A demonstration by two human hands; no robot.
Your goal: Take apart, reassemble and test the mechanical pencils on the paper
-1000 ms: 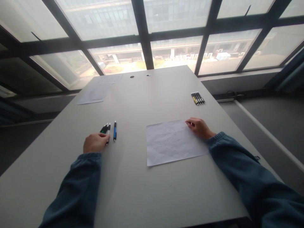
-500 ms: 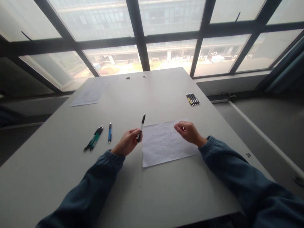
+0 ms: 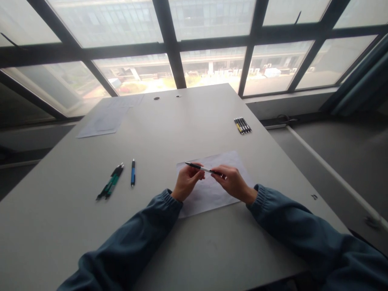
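Note:
A black-and-white pen (image 3: 205, 169) is held slantwise above a sheet of white paper (image 3: 206, 200), its pointed end toward the left. My right hand (image 3: 232, 181) pinches the pen's right end between thumb and fingers. My left hand (image 3: 188, 182) is closed around the pen's middle, fingers curled behind it and thumb just below. Both hands are over the paper and hide parts of it; faint marks show on the sheet.
To the left lie a blue pen (image 3: 133, 173) and several green-and-black pens (image 3: 111, 181) in a bunch. A row of black pens, one with yellow (image 3: 242, 125), lies at the right. More papers (image 3: 100, 121) rest at the far left of the white table (image 3: 169, 133).
My left hand has moved right with the pen, which has swung from upright to nearly level. My right hand has come slightly left and lower and taken hold of the pen's end.

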